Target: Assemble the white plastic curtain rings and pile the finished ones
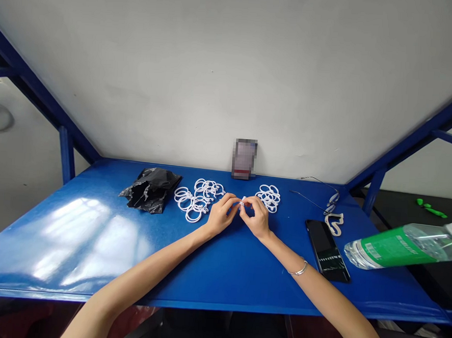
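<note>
My left hand [220,215] and my right hand [257,217] meet over the middle of the blue table [91,242]. Both pinch one small white plastic ring [242,202] between their fingertips. A larger heap of white rings [198,197] lies just left of my left hand. A smaller pile of white rings [269,196] lies just behind my right hand. A thin silver bangle [298,270] sits on my right wrist.
A crumpled black plastic bag [150,189] lies at the left rear. A black phone [327,249], glasses [329,200] and a beige band [334,223] lie at the right. A clear bottle with a green label [401,246] lies on its side at the right edge. A small blurred card [244,158] leans on the white wall.
</note>
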`<state>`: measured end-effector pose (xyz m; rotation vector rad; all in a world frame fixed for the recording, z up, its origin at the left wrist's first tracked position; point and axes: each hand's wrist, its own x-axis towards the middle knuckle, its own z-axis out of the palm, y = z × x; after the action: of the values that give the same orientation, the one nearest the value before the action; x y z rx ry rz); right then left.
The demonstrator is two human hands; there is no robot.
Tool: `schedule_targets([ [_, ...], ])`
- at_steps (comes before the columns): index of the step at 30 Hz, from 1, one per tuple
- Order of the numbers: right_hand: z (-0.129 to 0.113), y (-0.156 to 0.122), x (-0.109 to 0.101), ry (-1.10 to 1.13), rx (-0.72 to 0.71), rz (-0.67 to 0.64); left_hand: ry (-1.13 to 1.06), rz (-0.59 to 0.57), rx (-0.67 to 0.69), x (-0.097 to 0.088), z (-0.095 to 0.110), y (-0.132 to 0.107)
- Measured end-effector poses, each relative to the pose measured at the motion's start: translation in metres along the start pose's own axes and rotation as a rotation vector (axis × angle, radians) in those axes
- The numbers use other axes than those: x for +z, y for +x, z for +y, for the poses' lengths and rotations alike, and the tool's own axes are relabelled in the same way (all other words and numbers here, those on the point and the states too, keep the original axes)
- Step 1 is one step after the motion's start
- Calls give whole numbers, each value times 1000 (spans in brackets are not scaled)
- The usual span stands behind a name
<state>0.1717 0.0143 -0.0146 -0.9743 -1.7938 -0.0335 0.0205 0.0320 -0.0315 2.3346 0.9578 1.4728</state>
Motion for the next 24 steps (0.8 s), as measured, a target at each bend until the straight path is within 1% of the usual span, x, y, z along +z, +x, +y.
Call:
schedule_targets([
  [10, -1, 1, -1, -12, -10, 7, 4, 12, 11, -1, 2, 1],
  [24, 1, 0, -1, 58, 9, -45, -5, 29, 23, -1, 1, 1],
])
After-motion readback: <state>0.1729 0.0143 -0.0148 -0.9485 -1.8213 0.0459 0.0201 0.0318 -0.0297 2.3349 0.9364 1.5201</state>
